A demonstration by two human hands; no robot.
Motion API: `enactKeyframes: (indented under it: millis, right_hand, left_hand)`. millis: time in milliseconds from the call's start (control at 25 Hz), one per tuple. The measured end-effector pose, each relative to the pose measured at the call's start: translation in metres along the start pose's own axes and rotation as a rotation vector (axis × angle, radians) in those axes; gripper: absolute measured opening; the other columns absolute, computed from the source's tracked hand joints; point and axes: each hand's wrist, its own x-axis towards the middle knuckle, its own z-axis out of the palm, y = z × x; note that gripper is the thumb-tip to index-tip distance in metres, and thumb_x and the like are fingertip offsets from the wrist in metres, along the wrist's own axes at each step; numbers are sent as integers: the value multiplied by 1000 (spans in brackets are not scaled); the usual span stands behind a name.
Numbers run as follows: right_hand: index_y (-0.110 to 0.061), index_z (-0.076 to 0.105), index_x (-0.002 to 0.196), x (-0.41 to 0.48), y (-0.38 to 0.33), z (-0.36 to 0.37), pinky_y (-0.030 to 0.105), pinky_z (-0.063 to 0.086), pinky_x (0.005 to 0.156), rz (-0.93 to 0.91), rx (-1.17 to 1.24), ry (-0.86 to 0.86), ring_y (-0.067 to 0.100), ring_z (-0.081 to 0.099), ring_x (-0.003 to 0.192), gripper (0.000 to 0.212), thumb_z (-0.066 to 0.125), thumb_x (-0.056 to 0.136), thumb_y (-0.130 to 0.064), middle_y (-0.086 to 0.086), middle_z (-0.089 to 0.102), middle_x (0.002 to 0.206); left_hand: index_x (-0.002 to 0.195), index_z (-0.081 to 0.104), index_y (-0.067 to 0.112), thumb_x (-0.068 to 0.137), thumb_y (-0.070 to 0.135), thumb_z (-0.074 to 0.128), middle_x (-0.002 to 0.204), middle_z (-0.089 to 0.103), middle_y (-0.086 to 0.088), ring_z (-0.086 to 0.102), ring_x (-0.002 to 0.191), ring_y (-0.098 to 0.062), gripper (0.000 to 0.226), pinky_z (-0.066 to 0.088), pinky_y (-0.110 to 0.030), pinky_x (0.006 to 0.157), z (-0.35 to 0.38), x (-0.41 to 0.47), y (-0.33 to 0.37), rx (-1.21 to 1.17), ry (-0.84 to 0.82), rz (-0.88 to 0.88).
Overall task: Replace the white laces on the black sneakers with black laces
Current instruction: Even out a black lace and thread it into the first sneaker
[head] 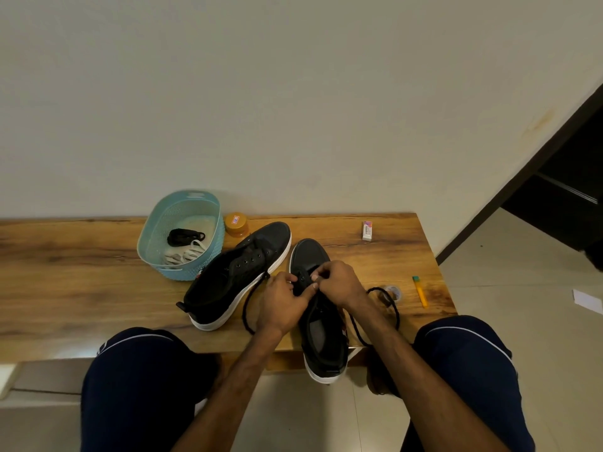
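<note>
Fingers (321,273) of both hands are curled in tight at the front eyelets of the near sneaker (310,252). The left hand (280,301) and right hand (341,282) seem to pinch the black lace (246,308) there, and its tails trail slack at 9 and 3 o'clock of the shoe. That cord looks soft, light and floppy, so I'd grip it close to the tip. The second sneaker (248,265) lies unlaced at 11 o'clock on the table (81,272). The white laces (187,254) sit in the blue basket (182,195) at 10 o'clock.
</note>
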Motion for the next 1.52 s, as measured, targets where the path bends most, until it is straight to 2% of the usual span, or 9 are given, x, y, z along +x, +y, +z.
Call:
enactKeyframes:
  millis: [120, 320, 480, 880, 1040, 1160, 1240, 1320, 1520]
  right_hand:
    - [-13, 73, 86, 1, 0, 7, 35, 53, 81, 56, 78, 18, 17, 66, 87, 16, 60, 94, -16, 1, 71, 87]
    - [-13, 73, 87, -3, 0, 11, 22, 50, 72, 48, 290, -16, 15, 65, 89, 17, 59, 90, -5, 2, 71, 89]
    - [-23, 71, 81, -1, 1, 20, 36, 54, 86, 55, 227, 12, 15, 66, 91, 15, 64, 89, -14, -4, 71, 87]
    - [-16, 76, 104, -3, 6, 14, 38, 55, 92, 42, 406, -115, 17, 69, 98, 17, 63, 96, -23, 1, 75, 99]
    - [-16, 68, 117, -5, 9, 9, 33, 52, 91, -6, 135, -54, 12, 62, 103, 28, 72, 90, -22, -4, 68, 108]
    - [-25, 68, 109, -1, 10, 14, 43, 53, 94, -6, 55, 9, 13, 60, 104, 25, 75, 86, -20, -8, 64, 108]
    - [-27, 67, 106, 0, 10, 17, 46, 52, 94, -23, 6, 32, 14, 59, 106, 25, 77, 83, -21, -6, 60, 112]
    - [-28, 66, 108, -1, 9, 19, 48, 51, 96, -28, -13, 46, 17, 56, 110, 29, 77, 83, -21, -4, 57, 117]
    - [-23, 62, 118, -7, 9, 24, 47, 49, 97, -53, -85, 106, 22, 54, 115, 35, 75, 86, -26, 0, 54, 123]
  left_hand:
    - [118, 63, 17, 88, 34, 68, 108, 67, 1, 63, 88, -10, 35, 57, -30, 68, 0, 0, -5, -92, 19, -6]
    - [110, 65, 18, 86, 56, 65, 99, 71, 4, 67, 85, -12, 45, 60, -41, 71, -2, -1, -2, -136, 25, -31]
    - [116, 65, 20, 86, 50, 67, 98, 72, 5, 68, 85, -11, 42, 61, -45, 68, -3, 2, -5, -178, -18, -41]
    - [88, 65, 23, 92, 21, 66, 89, 66, 8, 62, 84, -8, 4, 45, -21, 62, 6, 9, -5, -169, 172, 82]
    - [100, 59, 14, 101, 19, 52, 103, 68, -11, 69, 87, -20, 8, 60, -42, 72, 6, 8, 0, -680, 175, -105]
    - [107, 52, 7, 107, 19, 36, 96, 68, -8, 69, 83, -17, 21, 57, -35, 80, -39, 8, 14, -1288, 302, -167]
    - [96, 52, 12, 107, 23, 36, 76, 60, 0, 58, 62, -11, 23, 53, -27, 63, -75, 8, 15, -1438, 322, -120]
    - [89, 53, 18, 104, 27, 42, 71, 54, 3, 46, 57, -8, 20, 40, -23, 53, -84, 9, 11, -1043, 260, -70]
    - [110, 59, 26, 95, 40, 59, 108, 59, 7, 61, 92, -12, 20, 49, -30, 73, -11, 0, 0, 261, 5, 186]
